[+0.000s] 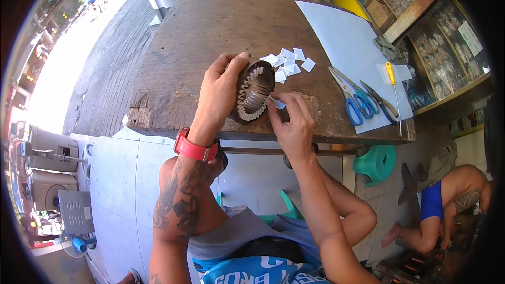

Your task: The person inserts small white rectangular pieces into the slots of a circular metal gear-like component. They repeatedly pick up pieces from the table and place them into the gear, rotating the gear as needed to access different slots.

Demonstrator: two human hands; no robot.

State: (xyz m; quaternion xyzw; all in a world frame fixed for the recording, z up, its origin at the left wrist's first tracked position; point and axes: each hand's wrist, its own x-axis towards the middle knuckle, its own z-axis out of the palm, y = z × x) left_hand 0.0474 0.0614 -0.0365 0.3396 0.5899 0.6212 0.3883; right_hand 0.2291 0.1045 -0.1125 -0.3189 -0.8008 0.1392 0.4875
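Left grip [220,89] is closed on a dark ring-shaped metal core [256,98], thumb up over its top edge, fingers mostly hidden behind it. Core is tilted, bore turned toward my right, held over the near edge of the worn brown wooden surface [210,26]. Cream folded liners [243,102] line much of the bore in a zigzag row.

Right grip [294,123] is pinched, thumb and forefinger together at the core's right-hand rim. A small white paper slip [279,104] shows at those fingertips, partly covered by them. Can't tell if its tip sits in a slot.

Loose pile of white paper squares [288,64] lies on the surface just beyond the core, some overlapping, a couple apart from the rest.

Further right, a large white sheet [336,31] runs along the surface. On its near part: scissors with blue handles [353,111], a teal-handled cutter [370,103] beside them, black-jawed pliers [388,109], then a screwdriver with a yellow handle [390,73], its shaft pointing toward me.

Red-strapped watch [195,149] on my left wrist. Round green plastic stool [377,164] stands past the surface's right near corner. Another person in blue shorts [432,201] crouches at lower right.
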